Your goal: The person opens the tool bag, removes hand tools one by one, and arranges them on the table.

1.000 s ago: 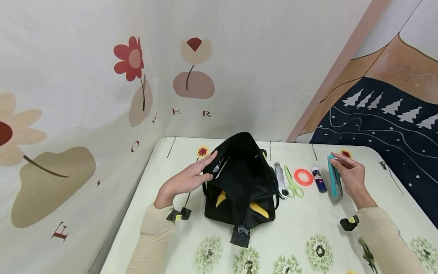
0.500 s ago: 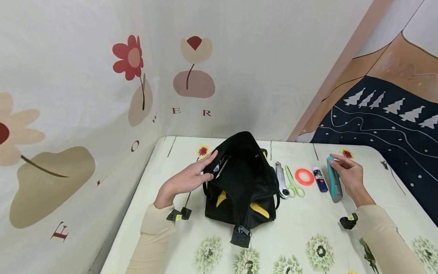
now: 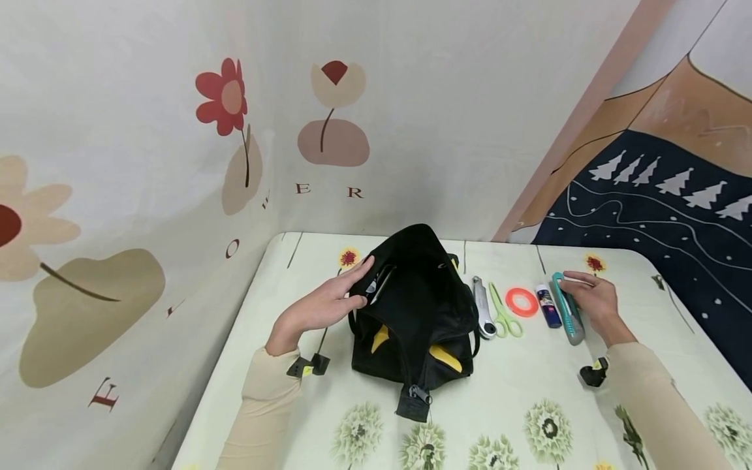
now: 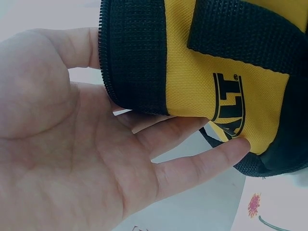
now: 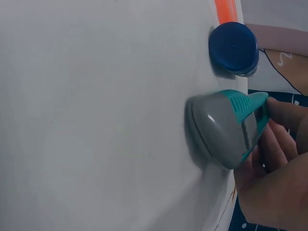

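My left hand (image 3: 322,302) holds the open mouth of a black and yellow tool bag (image 3: 411,326) by its left rim. In the left wrist view the thumb goes behind the zippered edge (image 4: 132,57), with fingers along the yellow outside (image 4: 260,103). At the right, my right hand (image 3: 593,301) pinches the far end of a teal and grey utility knife (image 3: 568,310) between thumb and fingers. In the right wrist view the knife's rounded grey end (image 5: 216,130) is nearest the camera, low at the white tabletop. Some items inside the bag are partly hidden.
Between bag and knife lie a long grey tool with a round end (image 3: 484,310), green scissors (image 3: 505,313), an orange ring (image 3: 521,302) and a blue glue stick (image 3: 548,307). The bag's zipper tab (image 3: 414,405) reaches toward the front. Printed cloth walls stand behind the table (image 3: 499,391).
My right hand has shifted slightly left and down with the utility knife, which now lies flatter and closer to the glue stick. The left hand keeps its hold on the bag.
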Motion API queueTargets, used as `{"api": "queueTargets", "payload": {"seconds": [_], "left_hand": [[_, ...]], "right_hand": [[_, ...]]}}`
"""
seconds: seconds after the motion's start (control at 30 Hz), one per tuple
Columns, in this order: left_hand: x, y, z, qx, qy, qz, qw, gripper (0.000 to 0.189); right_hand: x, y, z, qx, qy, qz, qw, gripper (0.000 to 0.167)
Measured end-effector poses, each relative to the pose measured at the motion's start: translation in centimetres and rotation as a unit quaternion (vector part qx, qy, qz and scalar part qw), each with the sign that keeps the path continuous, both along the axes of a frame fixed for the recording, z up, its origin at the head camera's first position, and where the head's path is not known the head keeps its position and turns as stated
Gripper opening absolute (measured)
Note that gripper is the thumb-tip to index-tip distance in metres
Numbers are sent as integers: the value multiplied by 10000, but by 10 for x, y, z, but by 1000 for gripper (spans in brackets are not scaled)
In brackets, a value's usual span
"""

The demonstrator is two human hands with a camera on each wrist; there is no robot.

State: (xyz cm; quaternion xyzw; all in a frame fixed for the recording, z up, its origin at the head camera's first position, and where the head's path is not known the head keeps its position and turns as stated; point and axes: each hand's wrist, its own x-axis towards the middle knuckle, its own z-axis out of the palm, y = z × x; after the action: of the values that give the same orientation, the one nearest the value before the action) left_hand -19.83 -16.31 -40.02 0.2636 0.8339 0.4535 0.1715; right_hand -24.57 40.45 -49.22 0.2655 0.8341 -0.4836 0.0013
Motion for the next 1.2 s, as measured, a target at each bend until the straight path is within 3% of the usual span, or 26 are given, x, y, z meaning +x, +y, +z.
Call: {"api": "queueTargets", "payload": {"seconds": [0.13,0.3,0.5,0.67,0.87,1.2], "left_hand": [[-1,0,1,-1,-2,-29,10000,78],[-1,-1,2,-5,40,-9,10000,78],[0,-1,1,24,13,-39,10000,78],[0,0,0,25,-1,-15,10000,78],[0,-1,0,13,-7,9,10000,78],[0,-1,0,21,22,3,10000,78]], "right_hand": [[-1,-4,-2,395,-127,101,9991,56],[1,-9,-1,1021,205,195,9944,47],[8,-13,-1,1151,350,62,9927,44],[10,-15,-3,1433,346,199,9889,45],[10,-17,-3,1379,300,229,9897,47],[11,-25,7,1526,245,234,9877,48]]}}
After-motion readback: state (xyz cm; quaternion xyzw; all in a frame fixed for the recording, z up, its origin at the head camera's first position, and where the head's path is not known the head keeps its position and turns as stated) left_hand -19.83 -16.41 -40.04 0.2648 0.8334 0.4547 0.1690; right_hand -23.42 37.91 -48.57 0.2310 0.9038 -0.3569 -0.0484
